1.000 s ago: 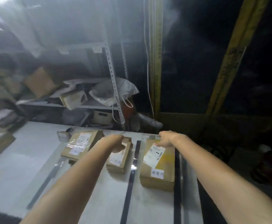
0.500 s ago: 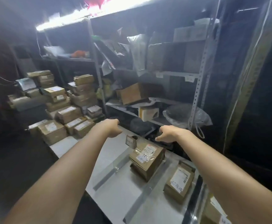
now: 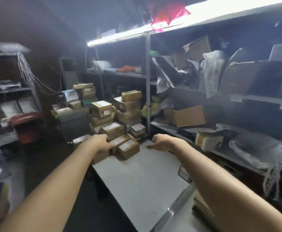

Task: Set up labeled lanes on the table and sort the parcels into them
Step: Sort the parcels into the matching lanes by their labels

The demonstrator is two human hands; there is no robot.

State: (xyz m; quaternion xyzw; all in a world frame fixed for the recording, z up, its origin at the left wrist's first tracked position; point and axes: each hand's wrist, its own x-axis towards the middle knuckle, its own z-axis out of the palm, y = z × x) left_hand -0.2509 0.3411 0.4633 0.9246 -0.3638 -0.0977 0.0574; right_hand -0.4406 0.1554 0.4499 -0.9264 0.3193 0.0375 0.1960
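A pile of brown cardboard parcels [image 3: 113, 129] with white labels stands at the far end of the grey table [image 3: 137, 178]. The nearest parcels [image 3: 128, 148] lie on the table's far left corner. My left hand [image 3: 103, 143] is stretched out and touches the left edge of one of them; whether it grips the box is unclear. My right hand [image 3: 162, 142] hovers to the right of the pile with curled, parted fingers and holds nothing. A lane strip [image 3: 167, 215] crosses the table at the lower right, and a parcel [image 3: 202, 205] lies partly hidden under my right forearm.
Metal shelves [image 3: 237, 97] crammed with boxes and plastic bags run along the table's right side. A small card [image 3: 183, 173] stands at that edge. A red stool [image 3: 28, 124] and more shelving are on the left, across dark floor [image 3: 44, 164].
The view has swung left, from the lanes holding three parcels to the parcel pile at the table's end. Both hands have reached out toward that pile.
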